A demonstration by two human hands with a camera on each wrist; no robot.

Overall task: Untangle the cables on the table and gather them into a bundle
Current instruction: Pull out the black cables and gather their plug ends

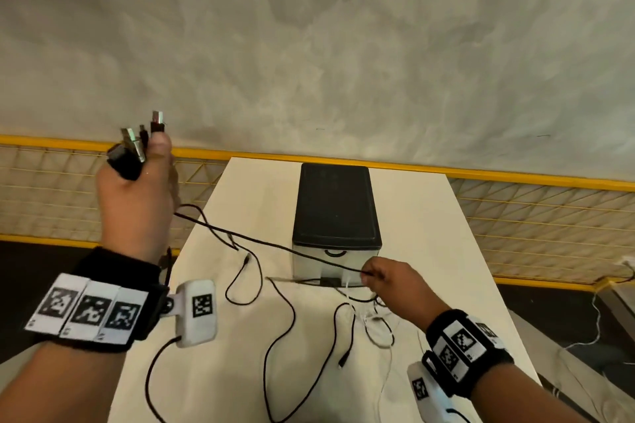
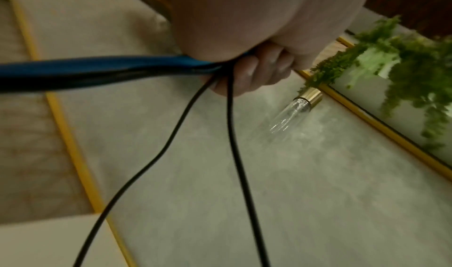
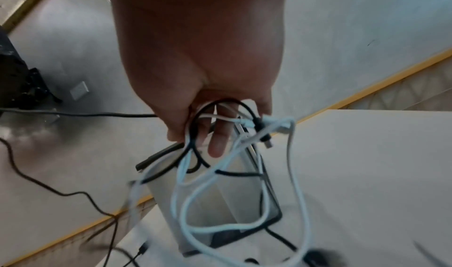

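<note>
My left hand (image 1: 137, 182) is raised left of the table and grips several cable ends, their USB plugs (image 1: 142, 141) sticking up past my fingers. In the left wrist view my left hand's fingers (image 2: 257, 72) are curled round black cables (image 2: 234, 135) that hang down. One black cable (image 1: 268, 244) runs taut from that hand to my right hand (image 1: 388, 282), which pinches it in front of the drawer box. In the right wrist view my right hand (image 3: 208, 120) holds a tangle of white cables (image 3: 195, 203) and black cable loops (image 3: 195, 128). More black cable (image 1: 288, 323) lies in loops on the white table (image 1: 429, 216).
A small drawer box with a black lid (image 1: 336, 206) stands mid-table, right behind my right hand. A yellow-framed mesh fence (image 1: 536, 209) runs behind and beside the table. White cords (image 1: 594, 319) lie on the floor at the right. Bare tabletop shows right of the box.
</note>
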